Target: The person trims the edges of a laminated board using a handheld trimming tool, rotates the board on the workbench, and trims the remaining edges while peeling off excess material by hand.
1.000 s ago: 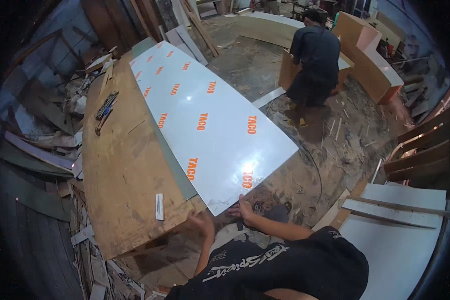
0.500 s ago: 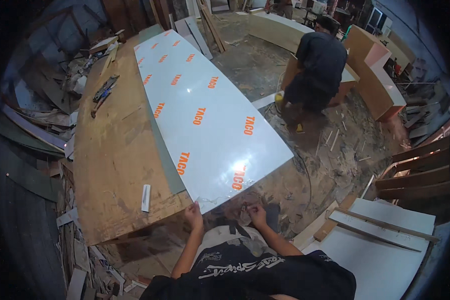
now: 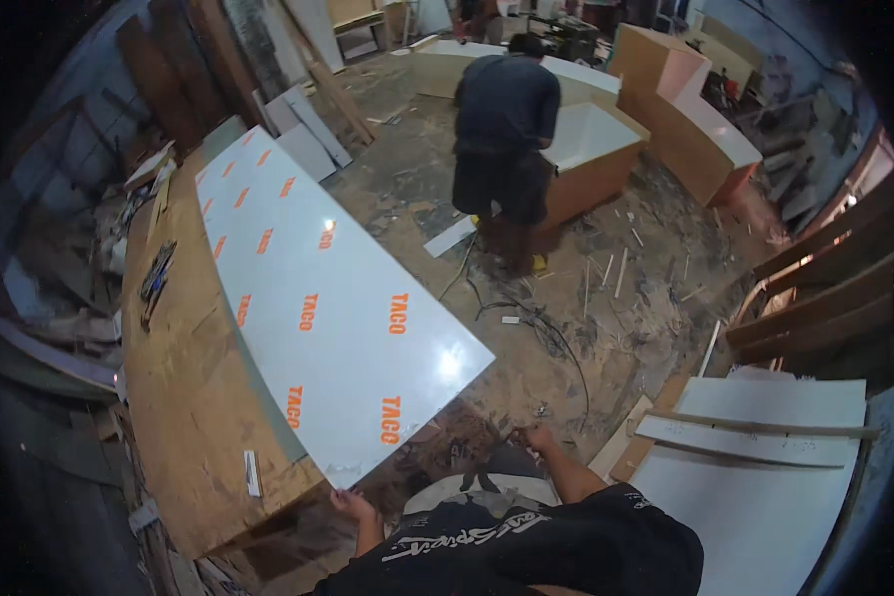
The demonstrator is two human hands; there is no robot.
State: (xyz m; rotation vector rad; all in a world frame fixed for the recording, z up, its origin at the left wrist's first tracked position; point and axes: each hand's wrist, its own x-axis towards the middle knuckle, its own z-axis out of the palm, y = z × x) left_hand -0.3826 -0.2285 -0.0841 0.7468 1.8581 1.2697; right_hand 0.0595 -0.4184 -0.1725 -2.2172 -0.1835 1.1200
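Note:
A long white laminate sheet (image 3: 353,343) with orange print lies over the table and sticks out past its right side. Clear film (image 3: 346,469) looks wrinkled at the sheet's near corner. My left hand (image 3: 356,508) is closed at that corner, thumb and fingers pinching its edge. My right hand (image 3: 539,441) hangs apart from the sheet, to its right and over the floor. Its fingers are curled together, and whatever they may hold is too small and dark to make out.
The wooden table (image 3: 184,397) bears a clamp-like tool (image 3: 156,283) and a small white strip (image 3: 253,474). A person (image 3: 507,129) bends over a wooden box (image 3: 606,164) ahead. A cable (image 3: 556,343) and offcuts litter the floor. White panels (image 3: 755,507) lean at right.
The view has swung right, so the sheet and table sit lower and further left. My right hand has moved away from the sheet's near edge. My left hand stays at the corner.

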